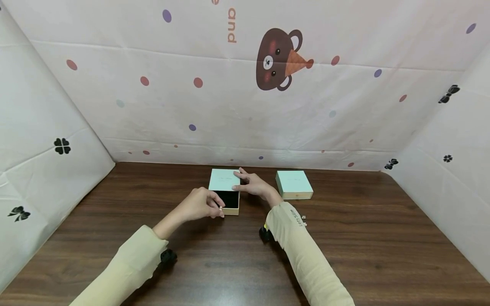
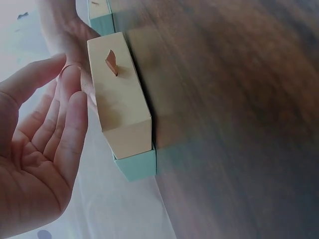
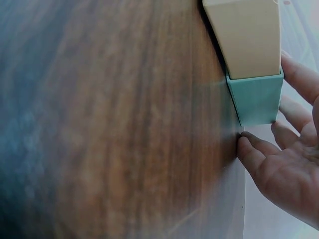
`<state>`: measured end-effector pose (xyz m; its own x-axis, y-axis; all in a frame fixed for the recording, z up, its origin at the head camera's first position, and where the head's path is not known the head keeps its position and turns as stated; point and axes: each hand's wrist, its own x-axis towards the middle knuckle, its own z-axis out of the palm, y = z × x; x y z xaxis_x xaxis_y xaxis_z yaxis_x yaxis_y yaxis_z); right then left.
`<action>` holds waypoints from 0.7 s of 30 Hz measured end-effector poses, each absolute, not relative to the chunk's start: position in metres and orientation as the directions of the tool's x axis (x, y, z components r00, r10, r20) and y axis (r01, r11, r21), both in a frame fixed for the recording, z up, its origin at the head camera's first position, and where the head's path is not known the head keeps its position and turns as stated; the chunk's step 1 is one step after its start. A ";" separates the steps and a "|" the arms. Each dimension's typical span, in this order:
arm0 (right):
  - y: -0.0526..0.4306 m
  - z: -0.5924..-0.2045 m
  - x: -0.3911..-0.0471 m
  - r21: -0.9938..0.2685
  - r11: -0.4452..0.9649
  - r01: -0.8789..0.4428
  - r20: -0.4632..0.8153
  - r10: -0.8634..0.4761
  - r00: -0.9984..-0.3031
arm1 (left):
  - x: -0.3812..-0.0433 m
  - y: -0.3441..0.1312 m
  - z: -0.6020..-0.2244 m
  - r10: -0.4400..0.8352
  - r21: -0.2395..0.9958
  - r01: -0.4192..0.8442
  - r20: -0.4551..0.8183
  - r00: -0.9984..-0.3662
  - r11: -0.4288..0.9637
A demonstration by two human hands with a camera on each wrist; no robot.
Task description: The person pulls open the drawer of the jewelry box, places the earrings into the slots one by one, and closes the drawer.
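Note:
My left hand (image 1: 203, 204) pinches a small jewellery piece (image 1: 220, 208) with pearl-like beads between thumb and fingertips, at the front left of a mint-green box (image 1: 220, 179). In the left wrist view a thin metal loop (image 2: 71, 66) shows at the fingertips; its exact kind is unclear. The box's cream drawer (image 2: 119, 89), with a small tan pull tab (image 2: 111, 63), is partly pulled out of its sleeve. Black lining (image 1: 231, 199) shows inside. My right hand (image 1: 255, 186) rests over the sleeve's right edge, thumb and index finger extended across its top.
A second mint-green box (image 1: 294, 182), fully slid together, stands to the right on the brown wooden table (image 1: 363, 238). Small white-beaded pieces (image 1: 304, 221) lie beside the right sleeve. A patterned white cloth (image 1: 214, 106) rises behind the table.

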<state>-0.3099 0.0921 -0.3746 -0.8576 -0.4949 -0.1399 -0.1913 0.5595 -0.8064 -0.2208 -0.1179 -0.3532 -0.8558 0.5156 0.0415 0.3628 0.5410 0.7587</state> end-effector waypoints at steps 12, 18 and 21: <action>0.093 -0.376 -0.309 -0.800 0.569 -0.192 -0.142 -0.490 -0.860 | -0.228 -0.118 -0.353 0.460 0.739 0.341 0.047 -0.887 0.581; 0.092 -0.375 -0.309 -0.799 0.569 -0.193 -0.139 -0.488 -0.862 | -0.232 -0.118 -0.353 0.454 0.760 0.326 0.046 -0.890 0.562; 0.092 -0.375 -0.309 -0.796 0.573 -0.195 -0.139 -0.488 -0.862 | -0.234 -0.119 -0.354 0.449 0.765 0.321 0.047 -0.893 0.559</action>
